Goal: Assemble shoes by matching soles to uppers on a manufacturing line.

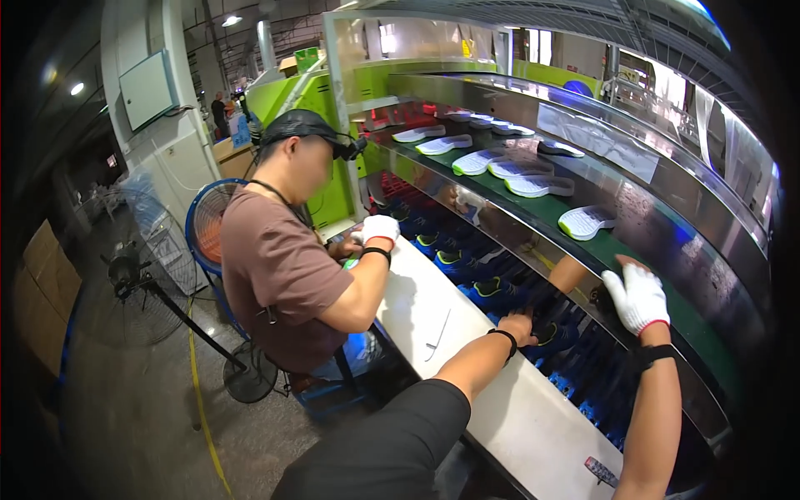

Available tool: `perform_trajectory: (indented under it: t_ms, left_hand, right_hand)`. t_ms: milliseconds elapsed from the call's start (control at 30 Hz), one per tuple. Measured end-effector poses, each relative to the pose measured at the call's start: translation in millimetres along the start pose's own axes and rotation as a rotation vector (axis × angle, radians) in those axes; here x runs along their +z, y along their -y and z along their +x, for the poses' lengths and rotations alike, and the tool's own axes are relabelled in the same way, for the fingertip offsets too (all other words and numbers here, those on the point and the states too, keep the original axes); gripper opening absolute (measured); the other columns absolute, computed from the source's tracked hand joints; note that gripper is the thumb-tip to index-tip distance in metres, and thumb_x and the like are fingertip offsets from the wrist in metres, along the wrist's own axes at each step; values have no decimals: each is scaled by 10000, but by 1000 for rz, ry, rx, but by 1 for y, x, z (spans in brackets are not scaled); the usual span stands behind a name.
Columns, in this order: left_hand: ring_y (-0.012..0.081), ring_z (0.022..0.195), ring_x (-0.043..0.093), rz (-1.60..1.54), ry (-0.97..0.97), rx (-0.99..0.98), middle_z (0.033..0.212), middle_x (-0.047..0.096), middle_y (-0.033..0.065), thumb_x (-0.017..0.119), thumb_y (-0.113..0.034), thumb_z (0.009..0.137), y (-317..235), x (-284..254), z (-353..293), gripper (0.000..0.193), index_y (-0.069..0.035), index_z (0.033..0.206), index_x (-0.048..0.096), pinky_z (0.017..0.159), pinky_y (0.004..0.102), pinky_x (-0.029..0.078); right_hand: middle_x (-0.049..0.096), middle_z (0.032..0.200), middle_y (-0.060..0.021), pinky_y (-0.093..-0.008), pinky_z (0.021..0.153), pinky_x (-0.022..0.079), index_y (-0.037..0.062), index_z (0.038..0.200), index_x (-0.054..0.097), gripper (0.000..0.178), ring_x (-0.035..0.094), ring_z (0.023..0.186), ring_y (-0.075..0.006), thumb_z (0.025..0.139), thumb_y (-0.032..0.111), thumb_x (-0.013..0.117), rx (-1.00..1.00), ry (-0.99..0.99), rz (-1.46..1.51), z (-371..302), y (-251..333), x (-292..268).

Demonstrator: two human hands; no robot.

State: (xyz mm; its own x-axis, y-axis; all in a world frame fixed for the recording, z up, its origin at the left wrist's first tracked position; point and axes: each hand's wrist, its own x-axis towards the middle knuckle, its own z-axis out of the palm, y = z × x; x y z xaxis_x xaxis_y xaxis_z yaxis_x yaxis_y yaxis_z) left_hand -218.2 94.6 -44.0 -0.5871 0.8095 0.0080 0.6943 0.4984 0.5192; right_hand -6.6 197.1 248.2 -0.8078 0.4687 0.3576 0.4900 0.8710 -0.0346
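My left hand (522, 328), bare with a black wristband, reaches over the white ledge to the lower rack. Its fingers are bent and closed at a dark blue shoe upper (552, 338) with a yellow-green collar line; their tips are partly hidden. My right hand (640, 298), in a white knit glove with a red cuff, is open with thumb and fingers apart. It rests over the near edge of the green conveyor belt (612, 248). The nearest white shoe sole (586, 222), with a lime-green end, lies on the belt just beyond that hand.
More soles (537, 185) lie farther along the belt. Dark shoe uppers (457, 263) line the lower rack. A co-worker (287, 258) sits at left, hands together over the white ledge (417, 287). A thin tool (438, 332) and a dark-red-handled object (600, 472) lie on it. Fans (133, 271) stand behind.
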Motion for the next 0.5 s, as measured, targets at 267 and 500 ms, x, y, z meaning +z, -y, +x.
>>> perform_trajectory:
  t_ms: [267,500]
  left_hand:
    - [434,1145,757,-34,144,155,1205,784,273,748,-525,939,-45,18,2,581,-21,1226,778,1009,516,603]
    - [289,663,768,-672,394,113,879,784,196,665,-465,1008,-90,-18,-139,557,70,900,775,684,444,654]
  right_hand:
    - [702,1396,-264,-522,1137,490,48,1479,632,745,657,1289,-454,1034,644,605,-196,33,1,36,22,14]
    - [652,1476,-291,-497,1181,493,48,1544,578,912,619,1376,-456,891,662,747,-130,100,174,60,35,10]
